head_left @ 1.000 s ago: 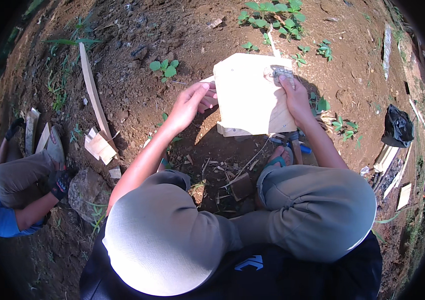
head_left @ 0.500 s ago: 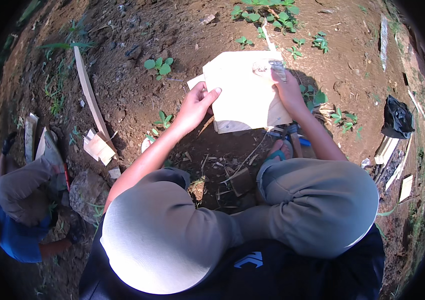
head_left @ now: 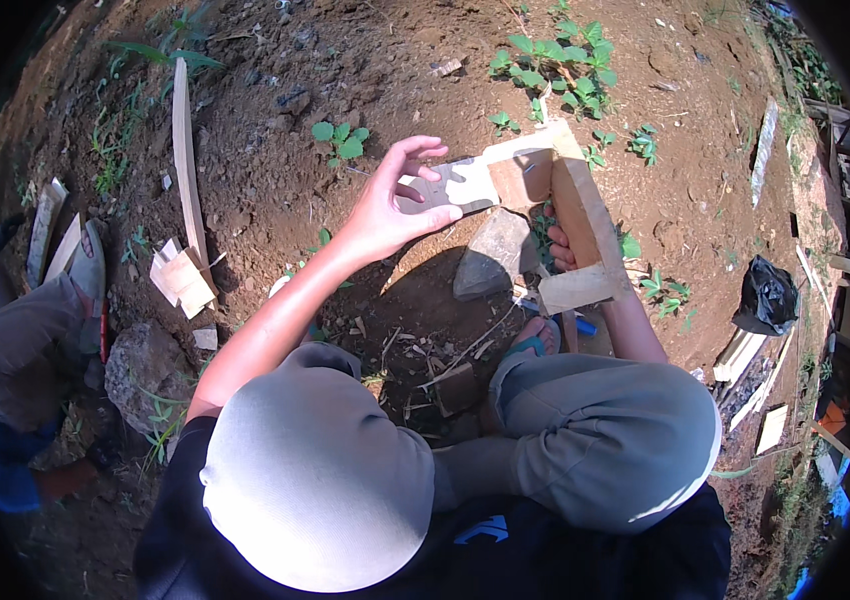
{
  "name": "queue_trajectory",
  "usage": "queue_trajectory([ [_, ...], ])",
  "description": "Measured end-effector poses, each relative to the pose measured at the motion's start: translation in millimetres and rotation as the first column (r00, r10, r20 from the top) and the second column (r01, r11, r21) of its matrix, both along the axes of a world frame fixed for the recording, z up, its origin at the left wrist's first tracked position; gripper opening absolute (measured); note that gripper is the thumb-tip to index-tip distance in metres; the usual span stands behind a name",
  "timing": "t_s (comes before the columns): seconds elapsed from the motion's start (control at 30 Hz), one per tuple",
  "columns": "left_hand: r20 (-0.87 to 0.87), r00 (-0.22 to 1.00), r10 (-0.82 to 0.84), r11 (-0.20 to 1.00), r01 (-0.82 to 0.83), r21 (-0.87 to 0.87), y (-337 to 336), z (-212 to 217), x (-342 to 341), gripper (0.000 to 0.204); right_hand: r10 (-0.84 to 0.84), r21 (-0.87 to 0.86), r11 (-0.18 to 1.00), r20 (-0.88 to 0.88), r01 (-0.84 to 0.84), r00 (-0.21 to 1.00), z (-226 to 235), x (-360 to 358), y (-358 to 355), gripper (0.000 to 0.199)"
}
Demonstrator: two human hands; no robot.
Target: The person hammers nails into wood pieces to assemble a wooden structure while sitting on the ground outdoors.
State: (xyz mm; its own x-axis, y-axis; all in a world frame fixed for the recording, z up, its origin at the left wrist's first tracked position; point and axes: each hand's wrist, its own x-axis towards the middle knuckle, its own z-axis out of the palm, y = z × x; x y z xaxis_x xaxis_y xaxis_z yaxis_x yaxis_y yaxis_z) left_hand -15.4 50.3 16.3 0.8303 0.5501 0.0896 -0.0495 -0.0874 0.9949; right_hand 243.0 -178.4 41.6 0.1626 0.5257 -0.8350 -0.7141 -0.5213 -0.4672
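Observation:
A pale wooden box frame (head_left: 582, 205), open on its left side, is tilted up in front of my knees. My right hand (head_left: 559, 245) grips its right-hand board from behind; only some fingertips show past the board's inner edge. A flat pale board (head_left: 470, 185) lies at the frame's left end, touching or joined to it, I cannot tell which. My left hand (head_left: 395, 208) is open beside this board, fingers spread and curved, casting finger shadows on it. The thumb lies along the board's near edge. Below the frame rests a grey stone (head_left: 493, 255).
Wood offcuts (head_left: 183, 278) and a long strip (head_left: 186, 160) lie on the soil at left. Another person (head_left: 30, 370) sits beside a boulder (head_left: 148, 370) there. A black plastic bag (head_left: 769, 295) lies at right near more wood pieces. Green plants (head_left: 560, 65) grow ahead.
The box has turned from its broad flat face to show its hollow inside. My left hand has let go and opened. The grey stone has come into sight beneath.

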Motion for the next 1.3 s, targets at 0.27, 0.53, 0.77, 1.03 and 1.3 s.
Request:
queue_trajectory([
  [0.27,-0.038,0.999,-0.027,0.998,0.025,-0.056,-27.0,5.6,15.1,0.067,0.027,0.283,0.957,-0.327,0.070,0.945,-34.8,-42.4,-5.9,0.039],
  [0.53,-0.099,0.994,0.036,0.999,-0.035,0.013,-24.9,1.2,7.4,0.046,0.056,0.174,0.984,-0.149,-0.030,0.987,-51.1,-84.5,9.2,0.038],
  [0.77,-0.033,0.999,0.022,1.000,-0.022,0.010,-28.3,8.8,11.9,0.050,0.092,0.134,0.988,-0.068,-0.082,0.993,-50.7,-101.5,19.1,0.036],
  [1.03,-0.129,0.991,-0.043,0.999,0.043,-0.003,-36.5,1.4,9.2,0.051,0.110,0.117,0.988,-0.042,-0.104,0.993,-55.5,-109.9,15.8,0.035],
  [1.3,-0.048,0.999,-0.023,0.999,0.026,0.045,-35.5,-3.2,6.5,0.050,0.113,0.108,0.988,-0.023,-0.110,0.993,-58.3,-106.5,11.6,0.033],
])
